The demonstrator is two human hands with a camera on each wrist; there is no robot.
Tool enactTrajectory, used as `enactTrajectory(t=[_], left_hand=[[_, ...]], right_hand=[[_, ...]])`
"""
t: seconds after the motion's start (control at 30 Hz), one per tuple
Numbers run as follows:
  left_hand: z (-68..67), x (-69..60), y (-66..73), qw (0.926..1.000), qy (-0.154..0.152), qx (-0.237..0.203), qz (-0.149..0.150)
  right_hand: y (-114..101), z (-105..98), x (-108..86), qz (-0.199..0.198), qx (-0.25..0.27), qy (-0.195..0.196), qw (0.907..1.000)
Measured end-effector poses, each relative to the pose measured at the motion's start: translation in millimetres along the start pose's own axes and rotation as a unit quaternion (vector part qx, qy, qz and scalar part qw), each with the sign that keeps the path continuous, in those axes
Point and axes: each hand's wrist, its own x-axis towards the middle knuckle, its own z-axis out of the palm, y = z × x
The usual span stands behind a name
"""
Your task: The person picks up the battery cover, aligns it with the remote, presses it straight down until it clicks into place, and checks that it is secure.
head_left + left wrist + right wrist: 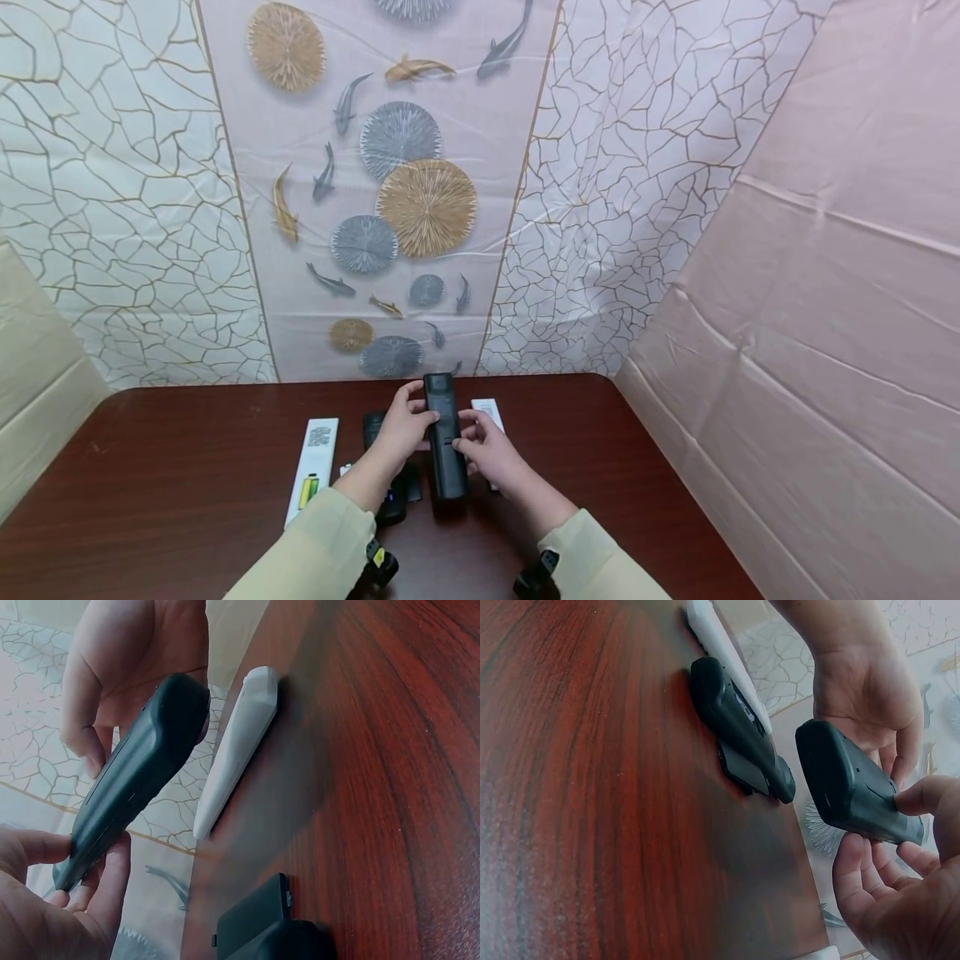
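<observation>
Both hands hold a black remote control [447,454] above the table, its back toward the head camera. My left hand [401,433] pinches its upper left side, thumb on the back. Lower on the right side, my right hand [491,454] grips it, thumb near a small notch in the back. In the left wrist view the remote control [139,769] hangs tilted between the hands. Below the left forearm lies a second black remote [731,712], partly hidden, with a flat black cover [742,769] beside it.
A white remote [321,446] with yellow-green cells showing lies left on the dark red wooden table [187,475]. Another white remote [487,408] lies behind the right hand, partly covered. Patterned cloth [420,333] hangs at the table's far edge.
</observation>
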Motion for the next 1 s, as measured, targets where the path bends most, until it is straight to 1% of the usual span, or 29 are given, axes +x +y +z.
enactTrajectory(t=[0.1, 0.23, 0.37, 0.47, 0.6, 0.67, 0.8, 0.93, 1.0], left_hand=[[1.7, 0.3, -0.1, 1.0, -0.004, -0.003, -0.002], [4.5, 1.6, -1.4, 1.0, 0.0, -0.004, -0.008], [6.8, 6.3, -5.8, 0.9999, 0.014, 0.0, -0.009], [8.2, 10.9, -9.6, 0.9994, 0.03, 0.009, -0.014], [12.2, 17.1, -12.6, 0.998, 0.045, 0.03, -0.035], [14.4, 19.8, -13.2, 0.9969, 0.046, 0.046, -0.044], [18.7, 27.5, -15.8, 0.9936, 0.045, 0.085, -0.06], [21.8, 37.4, -22.7, 0.9894, 0.041, 0.119, -0.073], [23.0, 42.0, -26.1, 0.9879, 0.039, 0.128, -0.079]], right_hand=[[2.3, -0.8, -1.2, 0.003, 0.003, 0.005, 1.0], [6.3, -3.1, -2.7, 0.002, 0.006, 0.008, 0.9999], [7.3, -6.2, -4.7, -0.001, 0.004, 0.01, 0.9999], [0.4, -7.8, -10.0, -0.003, 0.003, 0.008, 1.0], [-16.1, -10.4, -23.5, -0.009, -0.001, 0.019, 0.9998], [-21.3, -11.5, -29.1, -0.018, -0.004, 0.03, 0.9994], [-22.5, -13.7, -34.7, -0.032, -0.005, 0.046, 0.9984], [-20.4, -17.2, -36.5, -0.024, 0.0, 0.051, 0.9984], [-19.2, -19.3, -36.7, -0.02, 0.001, 0.052, 0.9985]])
